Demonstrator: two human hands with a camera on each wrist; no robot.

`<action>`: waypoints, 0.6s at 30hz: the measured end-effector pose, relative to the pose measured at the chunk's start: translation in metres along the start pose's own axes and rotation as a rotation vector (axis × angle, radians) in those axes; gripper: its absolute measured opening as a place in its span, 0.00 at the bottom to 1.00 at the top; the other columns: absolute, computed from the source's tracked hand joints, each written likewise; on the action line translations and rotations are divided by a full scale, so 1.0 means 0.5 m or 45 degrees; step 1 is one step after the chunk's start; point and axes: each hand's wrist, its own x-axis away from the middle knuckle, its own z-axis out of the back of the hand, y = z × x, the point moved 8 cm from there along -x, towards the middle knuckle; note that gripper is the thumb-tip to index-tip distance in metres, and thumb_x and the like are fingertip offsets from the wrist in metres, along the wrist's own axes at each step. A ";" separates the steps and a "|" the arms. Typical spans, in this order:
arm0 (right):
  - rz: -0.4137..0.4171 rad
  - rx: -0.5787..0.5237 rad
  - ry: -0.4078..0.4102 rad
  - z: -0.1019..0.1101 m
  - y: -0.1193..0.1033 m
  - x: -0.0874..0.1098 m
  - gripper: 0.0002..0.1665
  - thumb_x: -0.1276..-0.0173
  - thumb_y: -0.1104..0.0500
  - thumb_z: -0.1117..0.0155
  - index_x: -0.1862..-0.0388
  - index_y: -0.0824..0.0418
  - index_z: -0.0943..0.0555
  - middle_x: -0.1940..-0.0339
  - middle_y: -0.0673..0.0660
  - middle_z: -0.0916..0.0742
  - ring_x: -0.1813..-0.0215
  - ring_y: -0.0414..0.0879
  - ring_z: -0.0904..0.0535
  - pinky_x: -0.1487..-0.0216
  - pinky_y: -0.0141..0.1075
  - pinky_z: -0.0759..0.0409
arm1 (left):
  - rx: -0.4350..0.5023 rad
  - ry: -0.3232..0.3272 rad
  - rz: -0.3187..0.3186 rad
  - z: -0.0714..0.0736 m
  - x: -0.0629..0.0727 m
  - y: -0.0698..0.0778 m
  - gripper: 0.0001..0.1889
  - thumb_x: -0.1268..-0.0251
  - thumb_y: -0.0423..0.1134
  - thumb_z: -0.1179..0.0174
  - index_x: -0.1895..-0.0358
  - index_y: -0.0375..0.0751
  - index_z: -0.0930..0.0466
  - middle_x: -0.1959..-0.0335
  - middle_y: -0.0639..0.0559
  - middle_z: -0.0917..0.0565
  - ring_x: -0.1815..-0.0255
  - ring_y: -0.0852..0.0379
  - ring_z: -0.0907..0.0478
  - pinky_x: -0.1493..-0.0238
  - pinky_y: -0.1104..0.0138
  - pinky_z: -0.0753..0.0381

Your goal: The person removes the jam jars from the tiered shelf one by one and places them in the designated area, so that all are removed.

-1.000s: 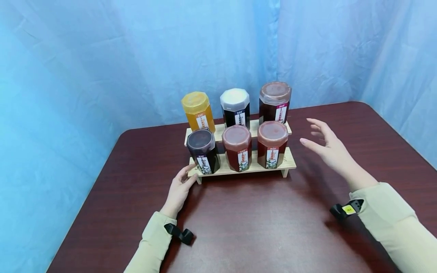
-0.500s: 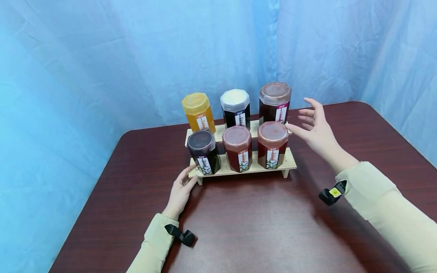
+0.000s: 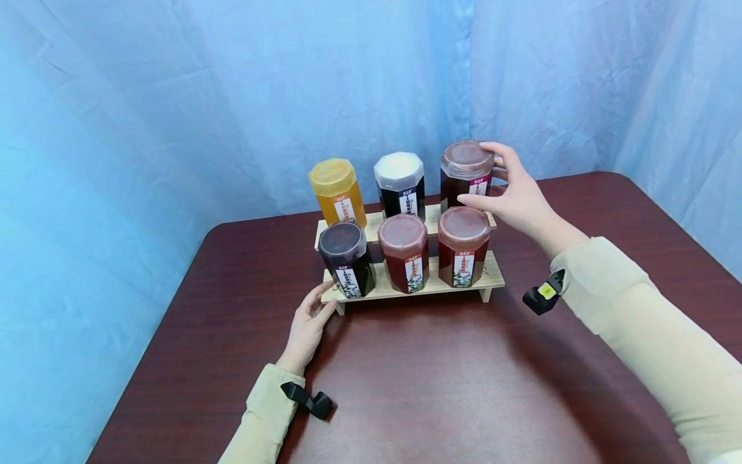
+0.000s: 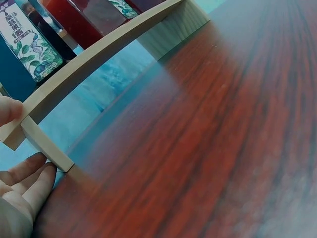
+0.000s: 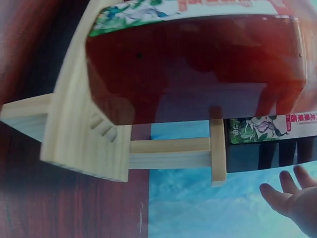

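My left hand (image 3: 305, 328) holds the left end of the front tier of a wooden two-tier rack (image 3: 400, 291), one digit on the board and others near its leg (image 4: 47, 144). Closest to it is a dark purple jar (image 3: 355, 274). At the back right, my right hand (image 3: 518, 203) reaches round a dark jar with a pinkish lid (image 3: 467, 161), thumb in front and fingers on its right side. In the right wrist view, a small gap shows between the fingertips (image 5: 285, 191) and this jar (image 5: 267, 153). Its thumb is not visible there.
Two red jars (image 3: 404, 258) (image 3: 464, 251) share the front tier. A yellow jar (image 3: 339, 193) and a white-lidded dark jar (image 3: 400, 183) stand on the back tier. The rack stands on a dark reddish-brown table (image 3: 417, 374), with a blue curtain (image 3: 261, 96) behind.
My right hand has moved left and away from me, from beside the rack to the back-right jar. The left hand stays at the rack's end, and the jars keep their places.
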 end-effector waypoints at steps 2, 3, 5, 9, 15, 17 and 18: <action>-0.004 0.007 -0.012 -0.003 -0.001 -0.006 0.53 0.45 0.53 0.27 0.27 0.44 0.48 0.32 0.64 0.34 0.30 0.60 0.38 0.37 0.57 0.35 | 0.003 -0.001 -0.002 0.000 0.000 0.001 0.23 0.34 0.29 0.45 0.36 0.31 0.33 0.37 0.43 0.29 0.52 0.71 0.26 0.50 0.79 0.29; -0.009 0.015 -0.015 -0.005 -0.001 -0.008 0.53 0.46 0.53 0.26 0.28 0.45 0.48 0.32 0.64 0.33 0.31 0.60 0.38 0.37 0.57 0.34 | 0.005 -0.003 -0.003 0.000 0.001 0.002 0.23 0.34 0.28 0.45 0.36 0.31 0.33 0.36 0.42 0.29 0.52 0.71 0.26 0.50 0.79 0.30; -0.007 0.025 -0.018 -0.008 0.000 -0.011 0.53 0.46 0.54 0.26 0.28 0.45 0.49 0.33 0.64 0.32 0.32 0.59 0.37 0.39 0.57 0.33 | 0.006 -0.006 -0.006 0.000 0.002 0.003 0.23 0.34 0.28 0.45 0.36 0.30 0.33 0.36 0.39 0.30 0.51 0.72 0.27 0.50 0.79 0.30; 0.006 0.038 -0.020 -0.016 0.003 -0.013 0.53 0.45 0.55 0.27 0.29 0.44 0.51 0.36 0.64 0.30 0.35 0.57 0.34 0.42 0.55 0.31 | 0.016 -0.008 -0.002 0.003 0.005 0.003 0.23 0.34 0.28 0.46 0.36 0.30 0.33 0.35 0.38 0.30 0.50 0.72 0.27 0.49 0.79 0.30; 0.020 0.037 -0.023 -0.021 0.000 -0.013 0.52 0.44 0.55 0.28 0.29 0.43 0.52 0.37 0.64 0.29 0.38 0.55 0.32 0.46 0.53 0.30 | 0.024 0.008 0.022 0.007 0.008 0.000 0.23 0.34 0.27 0.46 0.36 0.33 0.32 0.36 0.43 0.29 0.53 0.70 0.26 0.50 0.79 0.30; 0.018 0.044 -0.021 -0.021 -0.001 -0.012 0.52 0.43 0.54 0.28 0.29 0.43 0.52 0.37 0.64 0.30 0.38 0.55 0.32 0.48 0.53 0.30 | 0.018 0.003 0.020 0.007 0.007 -0.001 0.23 0.34 0.27 0.46 0.36 0.33 0.32 0.35 0.43 0.29 0.52 0.70 0.27 0.50 0.78 0.30; 0.016 0.050 -0.019 -0.021 -0.001 -0.011 0.52 0.43 0.54 0.28 0.29 0.43 0.52 0.37 0.64 0.30 0.37 0.56 0.32 0.48 0.52 0.29 | 0.012 -0.001 0.017 0.007 0.006 -0.001 0.23 0.34 0.27 0.46 0.36 0.33 0.32 0.35 0.43 0.29 0.52 0.70 0.27 0.50 0.78 0.30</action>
